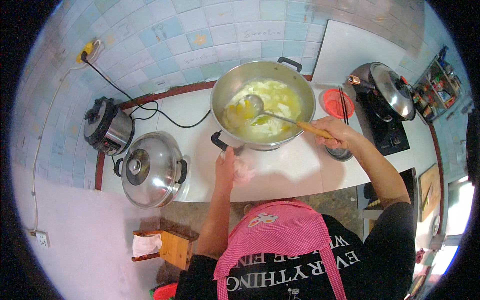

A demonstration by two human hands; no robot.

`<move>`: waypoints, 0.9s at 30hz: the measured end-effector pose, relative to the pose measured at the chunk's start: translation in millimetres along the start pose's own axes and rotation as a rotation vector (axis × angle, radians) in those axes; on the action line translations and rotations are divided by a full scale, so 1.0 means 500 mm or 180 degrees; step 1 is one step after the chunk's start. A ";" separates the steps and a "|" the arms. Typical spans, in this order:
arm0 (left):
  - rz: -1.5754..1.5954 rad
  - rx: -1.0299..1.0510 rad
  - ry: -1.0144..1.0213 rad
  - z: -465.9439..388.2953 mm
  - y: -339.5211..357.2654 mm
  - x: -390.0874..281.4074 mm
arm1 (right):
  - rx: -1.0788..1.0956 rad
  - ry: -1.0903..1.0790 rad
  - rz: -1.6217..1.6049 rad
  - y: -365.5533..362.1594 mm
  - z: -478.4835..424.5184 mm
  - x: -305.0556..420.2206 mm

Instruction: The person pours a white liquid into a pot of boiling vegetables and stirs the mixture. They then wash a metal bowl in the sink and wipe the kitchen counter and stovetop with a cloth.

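Observation:
A large steel pot [309, 86] of pale yellow soup [275, 120] stands on the white counter. White slabs that look like tofu and yellow-green pieces float in it. My right hand [332, 132] grips the wooden handle of a metal ladle [279, 117], its bowl down in the soup at the left of the pot. Below the pot's near black handle [219, 140], my left hand [225, 168] holds a crumpled pale pink cloth [243, 171]. The thumb is close to that handle; whether it touches cannot be made out.
Left on the counter are a domed steel lid [157, 187] and an electric pressure cooker [108, 125], its black cord running behind. To the right are a red plastic basket [330, 105], dark chopsticks [342, 103], a small bowl [339, 153] and a lidded wok [392, 90] on a black cooktop [393, 140].

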State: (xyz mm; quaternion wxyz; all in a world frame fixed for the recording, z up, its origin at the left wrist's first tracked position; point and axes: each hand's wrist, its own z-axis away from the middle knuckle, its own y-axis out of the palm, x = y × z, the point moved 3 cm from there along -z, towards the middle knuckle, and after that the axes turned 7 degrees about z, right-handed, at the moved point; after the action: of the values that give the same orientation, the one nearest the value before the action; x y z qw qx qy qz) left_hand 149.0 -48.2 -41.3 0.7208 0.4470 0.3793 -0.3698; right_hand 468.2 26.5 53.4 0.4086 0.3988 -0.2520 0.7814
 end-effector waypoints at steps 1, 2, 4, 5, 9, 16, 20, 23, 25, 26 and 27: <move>0.0013 -0.0051 0.0002 -0.003 -0.001 0.003 | -0.0165 -0.0092 0.0139 -0.010 0.004 0.004; -0.0064 -0.0046 0.0025 -0.007 -0.004 0.007 | -0.0387 -0.0088 0.0233 -0.018 0.012 0.012; -0.0217 -0.0055 0.0080 -0.017 -0.018 0.017 | -0.0814 -0.0083 0.0425 -0.028 0.027 0.030; -0.0173 -0.0032 0.0110 -0.020 -0.021 0.023 | -0.1003 -0.0283 0.0896 -0.034 0.027 0.038; -0.0178 0.0084 0.0125 -0.024 -0.027 0.028 | -0.1912 -0.1186 0.2680 -0.061 0.023 0.059; -0.0213 -0.0021 0.0002 0.010 0.000 -0.010 | -0.2553 -0.0704 0.4704 -0.039 -0.024 0.074; -0.0187 0.0012 0.0039 0.011 0.001 -0.008 | -0.2219 -0.0942 0.4247 -0.016 -0.086 0.053; -0.0277 0.0052 0.0050 0.017 0.011 -0.019 | -0.1908 -0.1331 0.3695 0.002 -0.123 0.042; -0.0296 -0.0003 -0.0034 0.018 0.007 -0.018 | -0.1631 -0.1184 0.3485 0.046 -0.131 0.066; -0.0173 0.0018 0.0022 0.014 0.004 -0.013 | -0.1497 -0.1139 0.3273 0.062 -0.129 0.075; -0.0046 0.0033 0.0083 0.008 0.000 -0.008 | -0.1359 -0.1096 0.3064 0.080 -0.124 0.085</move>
State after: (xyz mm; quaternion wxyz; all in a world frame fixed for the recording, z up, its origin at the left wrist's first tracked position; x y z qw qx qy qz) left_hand 148.3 -51.3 -36.5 0.7107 0.4528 0.3900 -0.3712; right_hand 394.0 68.2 51.2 0.0299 0.2689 -0.6218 0.7350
